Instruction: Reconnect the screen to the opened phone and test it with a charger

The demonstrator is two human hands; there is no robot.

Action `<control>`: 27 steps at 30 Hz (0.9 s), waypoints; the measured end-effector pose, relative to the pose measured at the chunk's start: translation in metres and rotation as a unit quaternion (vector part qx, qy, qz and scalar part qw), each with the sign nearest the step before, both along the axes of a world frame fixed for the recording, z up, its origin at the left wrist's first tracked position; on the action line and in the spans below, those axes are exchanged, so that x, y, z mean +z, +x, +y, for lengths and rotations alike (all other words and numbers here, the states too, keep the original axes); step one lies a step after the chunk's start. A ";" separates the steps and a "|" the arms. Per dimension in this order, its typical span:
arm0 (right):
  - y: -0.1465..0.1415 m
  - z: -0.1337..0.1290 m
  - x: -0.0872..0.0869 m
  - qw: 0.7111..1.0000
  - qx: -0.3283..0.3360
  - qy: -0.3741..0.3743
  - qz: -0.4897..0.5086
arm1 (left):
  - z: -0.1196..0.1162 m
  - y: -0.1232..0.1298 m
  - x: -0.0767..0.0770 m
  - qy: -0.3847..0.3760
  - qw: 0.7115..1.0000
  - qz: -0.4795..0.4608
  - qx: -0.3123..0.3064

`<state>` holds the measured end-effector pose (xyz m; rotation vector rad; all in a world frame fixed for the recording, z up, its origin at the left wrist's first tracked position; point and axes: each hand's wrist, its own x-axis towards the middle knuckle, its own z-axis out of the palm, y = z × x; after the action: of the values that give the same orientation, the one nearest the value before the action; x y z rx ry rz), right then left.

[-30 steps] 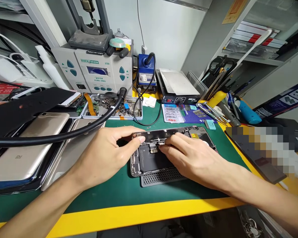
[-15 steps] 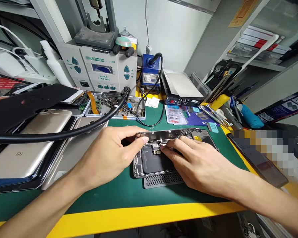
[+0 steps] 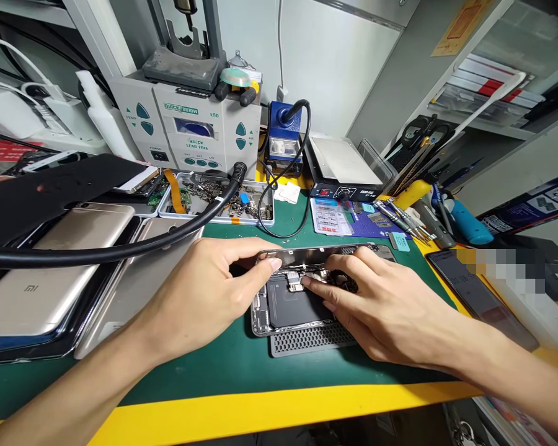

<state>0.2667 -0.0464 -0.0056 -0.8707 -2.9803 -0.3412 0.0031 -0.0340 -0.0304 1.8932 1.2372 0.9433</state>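
An opened phone (image 3: 260, 323) lies in front of me, its dark battery (image 3: 292, 303) and small boards exposed. Its screen (image 3: 302, 257) is tilted up along the far edge. My left hand (image 3: 227, 282) pinches the left end of that screen between thumb and fingers. With its index fingertip, my right hand (image 3: 376, 297) touches a small metal connector (image 3: 294, 282) just above the battery. The other right fingers are apart and partly hide the right side of the phone. Beneath the phone sits a grey perforated pad (image 3: 311, 342).
Behind the phone stand a hot-air station (image 3: 193, 133), a blue soldering unit (image 3: 283, 133) and a parts tray (image 3: 214, 217). Several phones (image 3: 60, 272) are stacked at left, crossed by a thick black hose (image 3: 186, 238). Screwdrivers (image 3: 402, 220) and another phone (image 3: 478, 297) are at right.
My right hand has shifted slightly; its index finger now reaches out straighter onto the connector, with the fingers more spread. The left hand keeps its pinch on the screen.
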 end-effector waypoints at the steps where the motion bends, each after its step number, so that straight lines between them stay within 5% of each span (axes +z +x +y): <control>1: 0.001 0.000 0.000 1.000 0.002 0.001 -0.003 | 0.000 0.000 0.001 -0.002 1.000 -0.001 -0.002; 15: 0.009 0.019 0.010 0.995 0.078 0.011 -0.064 | 0.001 -0.001 0.003 -0.002 0.999 0.051 0.008; 27: 0.013 0.017 0.009 0.991 0.061 -0.024 -0.121 | 0.003 -0.001 0.000 -0.017 0.999 0.042 0.019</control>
<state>0.2799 -0.0292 0.0039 -0.6926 -3.2583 -0.4002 0.0017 -0.0307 -0.0302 1.9061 1.3332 0.8651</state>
